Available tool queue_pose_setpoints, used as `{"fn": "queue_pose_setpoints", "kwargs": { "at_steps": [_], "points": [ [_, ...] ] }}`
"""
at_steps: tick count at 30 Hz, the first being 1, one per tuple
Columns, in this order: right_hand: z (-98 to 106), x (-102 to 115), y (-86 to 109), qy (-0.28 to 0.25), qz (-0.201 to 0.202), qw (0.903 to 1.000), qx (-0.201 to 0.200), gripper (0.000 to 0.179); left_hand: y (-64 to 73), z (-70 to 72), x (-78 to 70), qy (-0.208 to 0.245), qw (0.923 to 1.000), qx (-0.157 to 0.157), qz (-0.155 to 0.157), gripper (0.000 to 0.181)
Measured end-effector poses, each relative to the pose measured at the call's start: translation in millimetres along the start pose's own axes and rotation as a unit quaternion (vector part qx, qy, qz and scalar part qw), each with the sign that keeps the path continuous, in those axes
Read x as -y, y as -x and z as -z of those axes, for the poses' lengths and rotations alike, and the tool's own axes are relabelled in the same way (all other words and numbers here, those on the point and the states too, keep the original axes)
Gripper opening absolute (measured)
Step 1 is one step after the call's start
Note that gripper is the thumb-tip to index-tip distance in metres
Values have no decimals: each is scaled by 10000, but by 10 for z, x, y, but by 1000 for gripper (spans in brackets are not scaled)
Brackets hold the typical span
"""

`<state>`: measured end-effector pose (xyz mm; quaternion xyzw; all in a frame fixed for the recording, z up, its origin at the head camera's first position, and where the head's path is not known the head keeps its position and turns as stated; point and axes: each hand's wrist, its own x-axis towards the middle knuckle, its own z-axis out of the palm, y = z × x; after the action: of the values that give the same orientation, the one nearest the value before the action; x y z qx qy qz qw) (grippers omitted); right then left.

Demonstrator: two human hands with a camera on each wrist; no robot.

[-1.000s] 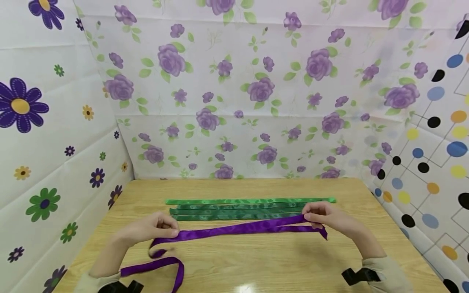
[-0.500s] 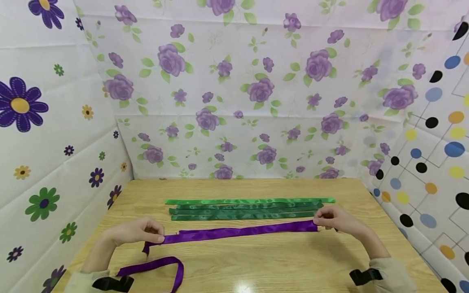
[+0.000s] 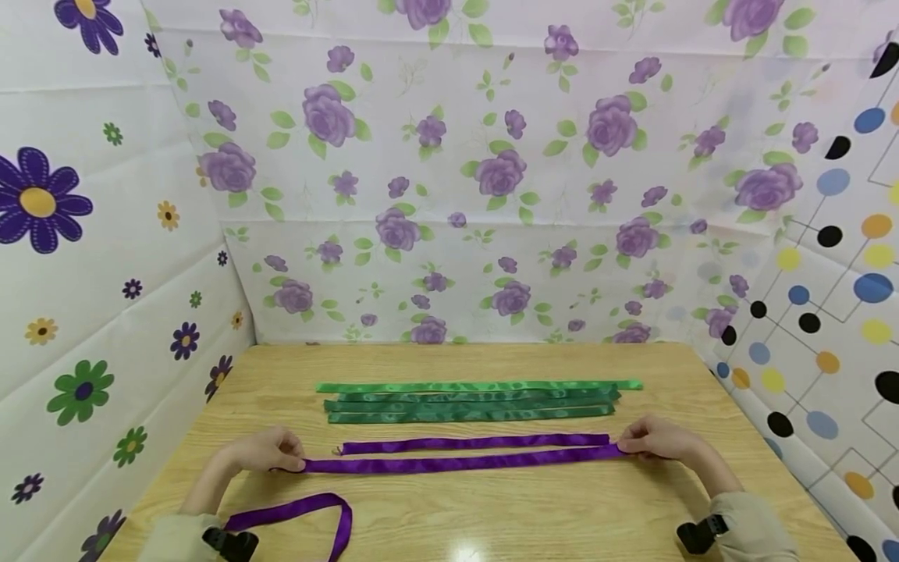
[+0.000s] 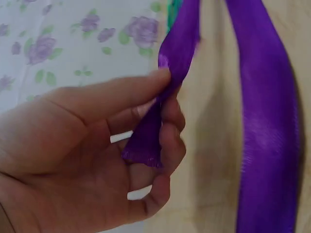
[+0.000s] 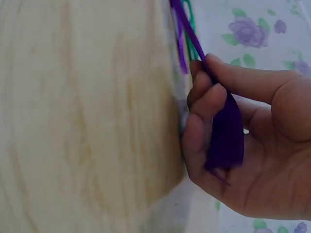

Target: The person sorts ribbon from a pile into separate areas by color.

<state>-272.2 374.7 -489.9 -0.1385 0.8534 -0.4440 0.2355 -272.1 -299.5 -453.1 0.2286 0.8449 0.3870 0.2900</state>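
Note:
A purple satin ribbon (image 3: pixel 456 466) is stretched nearly straight from side to side between my two hands. My left hand (image 3: pixel 263 451) pinches it near its left end between thumb and fingers; in the left wrist view the short ribbon tail (image 4: pixel 145 143) hangs across the palm. At the other end my right hand (image 3: pixel 660 439) pinches the same ribbon, its loose tail (image 5: pixel 227 138) lying inside the curled fingers in the right wrist view. Just behind it, a second purple ribbon (image 3: pixel 477 444) lies straight on the table.
Farther back, a bright green ribbon (image 3: pixel 477 386) and several dark green ribbons (image 3: pixel 470 407) lie side by side on the wooden table (image 3: pixel 562 515). Another purple ribbon (image 3: pixel 288 511) bends in a loop at the front left. Patterned cloths (image 3: pixel 456 257) enclose the table.
My hands spread apart, pulling the purple ribbon taut, then came lower and toward the front. A second purple ribbon now shows separately behind it.

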Motion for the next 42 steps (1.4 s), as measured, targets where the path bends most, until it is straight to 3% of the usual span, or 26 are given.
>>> {"fn": "queue_pose_setpoints", "kwargs": {
  "at_steps": [8, 15, 24, 34, 42],
  "points": [
    [-22, -31, 13, 319, -406, 9958, -755, 21, 1, -78, 37, -404, 9950, -768, 499, 18],
    [11, -31, -1, 623, -716, 9893, -1106, 22, -3, -97, 15, -558, 9838, -1460, 883, 24],
    [34, -89, 0, 817, -779, 9844, -1347, 19, 11, -91, 63, -745, 9803, -1588, 906, 23],
    [98, -98, 113, 1235, -1194, 9681, -1822, 18, 126, -109, 57, -953, 9676, -1915, 1342, 27],
    [169, -97, 143, 1193, -1186, 9659, -1970, 29, 199, -68, -9, -858, 9628, -2002, 1599, 27]
  ]
}}
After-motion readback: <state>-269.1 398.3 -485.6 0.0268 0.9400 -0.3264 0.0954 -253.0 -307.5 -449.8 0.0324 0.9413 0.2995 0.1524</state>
